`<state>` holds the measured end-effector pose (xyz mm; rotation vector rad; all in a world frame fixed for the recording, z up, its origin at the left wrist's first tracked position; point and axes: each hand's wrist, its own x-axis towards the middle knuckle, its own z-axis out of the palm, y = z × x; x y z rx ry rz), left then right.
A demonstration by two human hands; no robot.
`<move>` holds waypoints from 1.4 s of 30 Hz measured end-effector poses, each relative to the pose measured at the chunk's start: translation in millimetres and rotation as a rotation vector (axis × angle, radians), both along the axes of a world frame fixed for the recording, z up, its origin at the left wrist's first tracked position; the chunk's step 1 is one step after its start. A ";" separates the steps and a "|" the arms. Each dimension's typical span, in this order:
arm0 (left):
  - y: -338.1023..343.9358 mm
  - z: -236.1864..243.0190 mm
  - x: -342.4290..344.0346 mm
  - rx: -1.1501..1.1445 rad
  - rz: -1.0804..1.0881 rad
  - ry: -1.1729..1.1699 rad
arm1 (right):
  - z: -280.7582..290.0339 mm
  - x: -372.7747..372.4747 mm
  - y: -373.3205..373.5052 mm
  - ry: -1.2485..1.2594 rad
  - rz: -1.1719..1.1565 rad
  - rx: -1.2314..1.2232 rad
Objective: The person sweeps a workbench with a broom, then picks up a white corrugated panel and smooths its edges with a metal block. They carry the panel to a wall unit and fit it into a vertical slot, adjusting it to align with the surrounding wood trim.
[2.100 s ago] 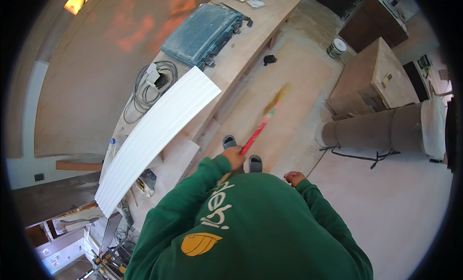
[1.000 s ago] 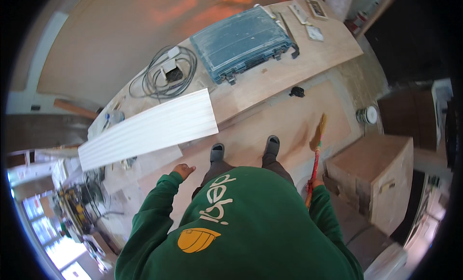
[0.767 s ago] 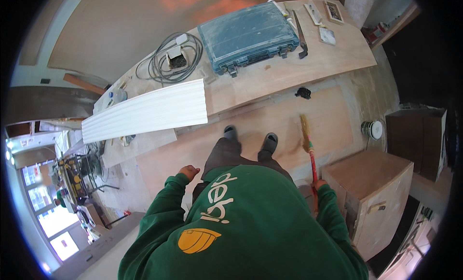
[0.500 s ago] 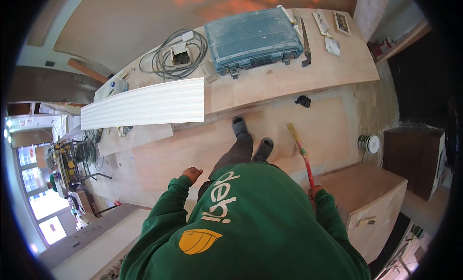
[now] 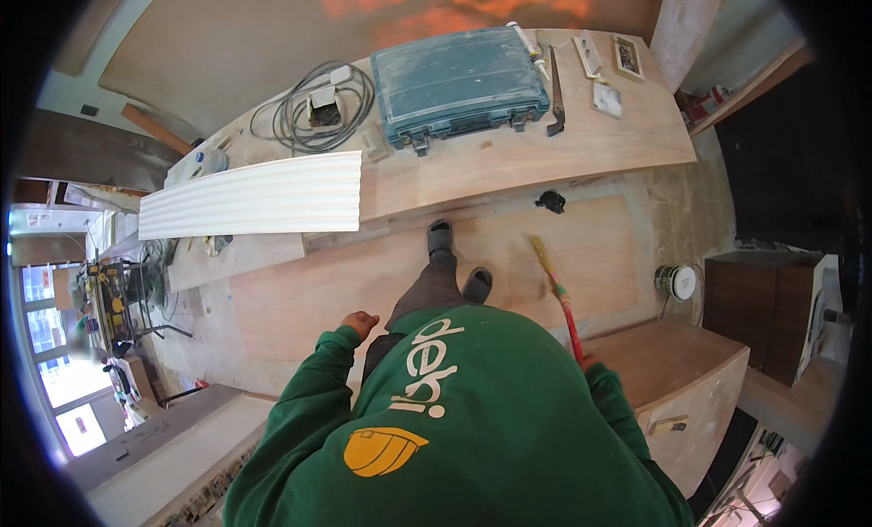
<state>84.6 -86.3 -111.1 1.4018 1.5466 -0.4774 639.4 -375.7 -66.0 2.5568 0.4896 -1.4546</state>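
Observation:
My right hand [image 5: 589,358], at the right of my body, is closed round the red handle of a broom [image 5: 568,316] with straw-coloured bristles, which reach down over the plywood floor sheet [image 5: 609,263]. My left hand [image 5: 362,323] hangs at my left side with loosely curled fingers and nothing visible in it. My feet in grey slides stand on the sheet before a long plywood bench [image 5: 627,144]. On the bench are a dusty teal case [image 5: 459,82], coiled grey cable [image 5: 291,123] and a white ribbed panel [image 5: 250,195]. A small black lump [image 5: 550,201] lies on the sheet.
A white bucket [image 5: 676,282] stands at the right, near a dark cabinet [image 5: 763,309]. A plywood box [image 5: 686,418] is beside my right arm. A yellow-and-black machine on legs [image 5: 113,304] stands at the left, near windows. Small tools [image 5: 556,109] lie beside the case.
The broom moved from in front of me to my right, passing from my left hand into my right. My body and view turned toward the bench, and my feet stepped along the sheet.

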 end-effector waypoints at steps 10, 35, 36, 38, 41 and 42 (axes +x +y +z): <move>24.6 -11.1 8.4 0.075 -0.005 -0.017 | -81.3 0.5 -70.8 0.107 -0.214 -0.034; 55.1 18.0 34.3 0.105 -0.103 0.014 | -87.1 -19.3 -72.7 0.055 -0.076 0.019; 55.4 18.2 32.4 0.105 -0.102 0.014 | -42.7 -21.8 -38.8 0.084 -0.096 -0.036; 53.9 17.1 29.8 0.104 -0.123 0.007 | -20.6 -21.9 -24.3 0.105 -0.152 -0.034; 49.0 16.2 25.7 0.116 -0.275 0.002 | -44.2 -19.5 -38.3 0.125 -0.351 0.202; 47.6 5.2 14.6 0.124 -0.356 -0.012 | -53.1 -22.5 -43.7 0.154 -0.502 0.324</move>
